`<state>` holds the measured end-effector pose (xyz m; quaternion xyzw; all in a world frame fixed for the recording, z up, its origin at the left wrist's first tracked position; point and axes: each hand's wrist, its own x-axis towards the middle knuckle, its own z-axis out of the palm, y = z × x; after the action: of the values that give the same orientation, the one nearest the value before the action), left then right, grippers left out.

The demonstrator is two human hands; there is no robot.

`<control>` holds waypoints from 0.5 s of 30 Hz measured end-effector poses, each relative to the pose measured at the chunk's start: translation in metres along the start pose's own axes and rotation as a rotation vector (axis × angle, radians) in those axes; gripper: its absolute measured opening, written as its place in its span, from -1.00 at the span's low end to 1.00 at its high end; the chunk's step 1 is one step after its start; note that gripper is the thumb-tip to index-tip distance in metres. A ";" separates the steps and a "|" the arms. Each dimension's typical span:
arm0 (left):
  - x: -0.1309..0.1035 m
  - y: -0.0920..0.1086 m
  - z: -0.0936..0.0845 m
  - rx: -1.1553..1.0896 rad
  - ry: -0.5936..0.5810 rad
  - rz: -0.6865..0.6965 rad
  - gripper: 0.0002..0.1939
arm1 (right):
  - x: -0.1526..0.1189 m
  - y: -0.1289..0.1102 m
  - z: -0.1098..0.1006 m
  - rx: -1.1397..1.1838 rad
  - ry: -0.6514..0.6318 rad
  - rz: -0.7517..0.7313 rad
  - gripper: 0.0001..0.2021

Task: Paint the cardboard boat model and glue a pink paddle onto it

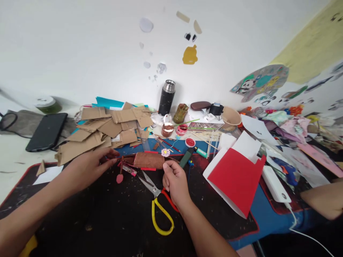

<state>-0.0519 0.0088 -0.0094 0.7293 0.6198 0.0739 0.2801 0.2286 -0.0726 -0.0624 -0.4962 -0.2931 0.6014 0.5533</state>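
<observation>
A small brown boat-shaped craft lies across the upper part of the black mat, with red strips along its edge. My right hand pinches its right end, fingers curled together. At its left end, my left hand has its thumb and fingers apart beside the tip; contact is unclear. A thin brown stick with a reddish disc hangs down near the left end. Below the craft lie scissors with one yellow and one red handle, the red one partly behind my right hand. A pink and white flower sits just above the craft.
Cardboard pieces are heaped behind my left hand. A black thermos, open paint pots and brushes stand or lie behind the craft. Right of the mat's middle is a red sheet. Another person's arm rests at the far right.
</observation>
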 end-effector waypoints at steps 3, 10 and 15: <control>0.001 -0.001 0.001 0.001 0.016 0.010 -0.49 | 0.001 0.001 0.000 0.000 0.007 0.000 -0.50; 0.002 0.007 -0.003 -0.022 0.004 0.049 -0.59 | 0.003 0.002 0.002 -0.016 0.020 0.003 -0.48; 0.004 0.001 0.001 -0.032 0.021 0.055 -0.59 | 0.003 0.002 0.002 -0.018 0.025 -0.001 -0.46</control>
<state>-0.0501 0.0123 -0.0106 0.7408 0.6011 0.0992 0.2830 0.2260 -0.0694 -0.0645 -0.5086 -0.2917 0.5922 0.5528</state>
